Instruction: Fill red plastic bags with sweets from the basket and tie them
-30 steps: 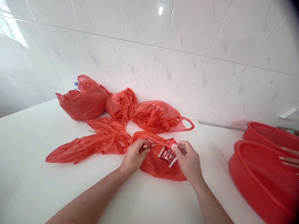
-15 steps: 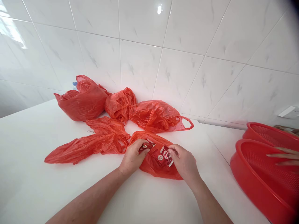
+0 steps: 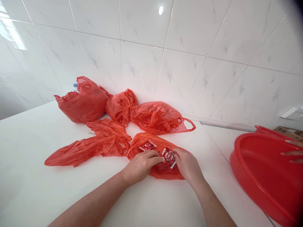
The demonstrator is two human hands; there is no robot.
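Note:
A red plastic bag (image 3: pixel 165 175) lies spread on the white table, with several small red packets on it. My right hand (image 3: pixel 188 164) is closed on the edge of a red packet with white lettering (image 3: pixel 169 157). My left hand (image 3: pixel 141 165) reaches over the near side of the bag, thumb and fingers pinched together at another small red packet, mostly hidden by the fingers. Beyond its knuckles a second lettered packet (image 3: pixel 148 145) lies loose on the bag.
Behind stand a full red bag (image 3: pixel 82 105), a bunched bag (image 3: pixel 122 105) and a bag with a loop handle (image 3: pixel 158 116). A crumpled bag (image 3: pixel 87 149) lies left. At right, another person's hand (image 3: pixel 294 153) is over a red basin (image 3: pixel 246 170). Tiled wall (image 3: pixel 142 69) behind.
My left hand has left the upper packet and come nearer, toward the middle of the bag. My right hand stays at its packet. At the right, the basins and the other person's hand have shifted.

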